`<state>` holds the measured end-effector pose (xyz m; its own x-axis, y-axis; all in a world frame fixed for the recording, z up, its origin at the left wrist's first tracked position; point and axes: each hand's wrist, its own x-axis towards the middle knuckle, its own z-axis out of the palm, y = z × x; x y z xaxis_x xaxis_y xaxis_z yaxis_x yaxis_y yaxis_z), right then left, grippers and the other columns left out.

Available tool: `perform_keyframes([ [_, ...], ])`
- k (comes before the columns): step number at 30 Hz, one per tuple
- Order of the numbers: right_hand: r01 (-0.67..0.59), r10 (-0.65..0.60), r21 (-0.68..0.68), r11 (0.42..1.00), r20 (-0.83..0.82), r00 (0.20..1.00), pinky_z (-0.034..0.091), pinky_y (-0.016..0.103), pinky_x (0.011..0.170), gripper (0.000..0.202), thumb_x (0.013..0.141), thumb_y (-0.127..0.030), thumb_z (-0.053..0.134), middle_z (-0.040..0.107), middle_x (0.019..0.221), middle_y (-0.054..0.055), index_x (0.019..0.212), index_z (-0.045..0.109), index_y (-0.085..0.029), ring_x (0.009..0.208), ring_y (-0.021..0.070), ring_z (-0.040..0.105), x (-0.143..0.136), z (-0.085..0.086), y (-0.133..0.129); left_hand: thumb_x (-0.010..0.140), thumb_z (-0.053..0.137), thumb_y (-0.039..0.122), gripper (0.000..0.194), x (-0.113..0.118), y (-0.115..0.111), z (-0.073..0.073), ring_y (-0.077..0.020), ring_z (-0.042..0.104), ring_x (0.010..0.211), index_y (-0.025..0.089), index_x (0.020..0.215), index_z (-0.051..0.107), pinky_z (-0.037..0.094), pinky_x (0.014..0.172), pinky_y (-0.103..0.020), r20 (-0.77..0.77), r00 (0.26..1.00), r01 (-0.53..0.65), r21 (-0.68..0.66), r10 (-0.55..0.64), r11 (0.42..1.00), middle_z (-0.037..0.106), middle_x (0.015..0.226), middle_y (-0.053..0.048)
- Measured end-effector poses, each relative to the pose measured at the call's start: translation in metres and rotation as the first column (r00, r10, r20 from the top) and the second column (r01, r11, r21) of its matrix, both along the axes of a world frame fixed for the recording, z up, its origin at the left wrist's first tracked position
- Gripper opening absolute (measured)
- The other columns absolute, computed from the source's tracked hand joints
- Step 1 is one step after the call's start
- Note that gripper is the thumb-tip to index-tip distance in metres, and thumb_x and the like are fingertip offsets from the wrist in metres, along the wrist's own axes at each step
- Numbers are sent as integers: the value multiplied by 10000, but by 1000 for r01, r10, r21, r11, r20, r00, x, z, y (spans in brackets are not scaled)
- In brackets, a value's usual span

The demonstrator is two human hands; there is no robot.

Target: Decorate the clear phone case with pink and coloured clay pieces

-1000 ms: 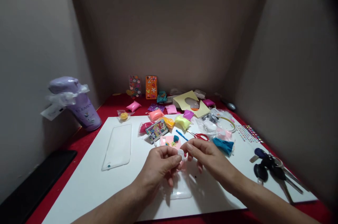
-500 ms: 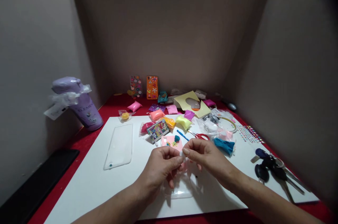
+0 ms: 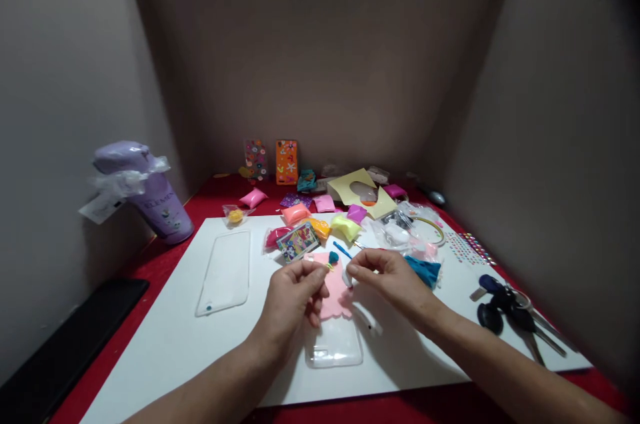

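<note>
Between the thumb and fingers of my right hand [image 3: 387,275] is a small white piece [image 3: 347,278], held above the case. My left hand [image 3: 295,287] is pinched closed at the left edge of the pink layer; whether anything is between its fingertips is too small to tell. Below both hands lies a clear phone case [image 3: 336,347], its upper part covered by a wavy-edged pink layer [image 3: 334,301]. A teal lump [image 3: 333,257] sits on the pink near its top, with small yellow bits beside it. A blue tool [image 3: 343,250] lies just beyond.
Another clear case [image 3: 226,272] lies left on the white board [image 3: 165,337]. Colourful clay packets [image 3: 296,213], a picture card [image 3: 299,242] and a yellow cut-out sheet [image 3: 345,189] are behind. Keys [image 3: 515,314] lie right; a purple package [image 3: 163,207] stands far left.
My hands have moved apart, and the white piece is now with my right hand alone. More of the pink layer and clear case shows. The view has shifted slightly.
</note>
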<state>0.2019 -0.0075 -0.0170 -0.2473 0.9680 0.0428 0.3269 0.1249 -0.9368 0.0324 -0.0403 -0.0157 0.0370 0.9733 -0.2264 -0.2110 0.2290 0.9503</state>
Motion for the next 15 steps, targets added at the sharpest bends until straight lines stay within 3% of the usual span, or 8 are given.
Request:
perform_keyframes([
  [3,-14,9,53,998,94,996,409,255,624,146,738,-227,589,632,649,11,613,632,-166,671,162,568,-6,-2,1,675,706,361,274,-2,1,3,-57,436,355,134,765,581,355,302,-165,40,997,-72,4,71,997,526,554,39],
  [11,-39,31,41,998,175,984,391,235,549,125,739,-188,547,635,628,2,658,643,-179,619,151,571,-13,-28,1,708,675,336,242,-4,2,5,-65,438,355,131,789,577,360,311,-178,38,998,-47,-15,48,999,516,542,40],
  [15,-28,20,47,998,167,986,396,238,559,139,748,-198,545,633,635,2,634,622,-178,629,152,572,-11,-23,0,733,648,326,210,-5,3,7,-70,427,358,139,787,570,358,315,-190,21,999,-39,-16,39,999,507,545,42],
])
